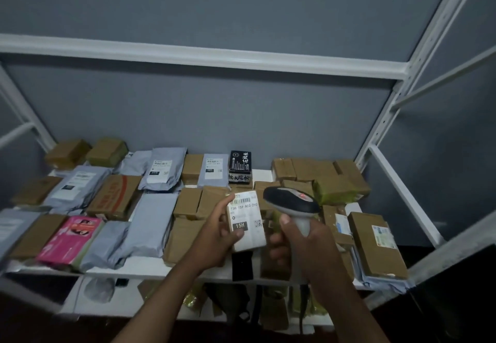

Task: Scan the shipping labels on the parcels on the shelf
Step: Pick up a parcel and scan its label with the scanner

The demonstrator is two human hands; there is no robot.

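My left hand (218,231) grips a small white parcel (248,235) above the shelf, its shipping label (244,212) with a barcode and "15H" facing me. My right hand (300,243) holds the handle of a grey and black barcode scanner (291,203), whose head sits just right of the parcel with a red light showing on top. Several other parcels lie flat on the white shelf (150,267): brown cartons (188,203), grey mailer bags (151,222) and a pink package (71,238).
A black box with white characters (239,166) stands at the back centre. Brown cartons (319,173) pile at the back right and a labelled carton (375,243) lies at the right edge. White shelf posts (397,117) and an upper beam (204,56) frame the bay. More items sit on the lower shelf.
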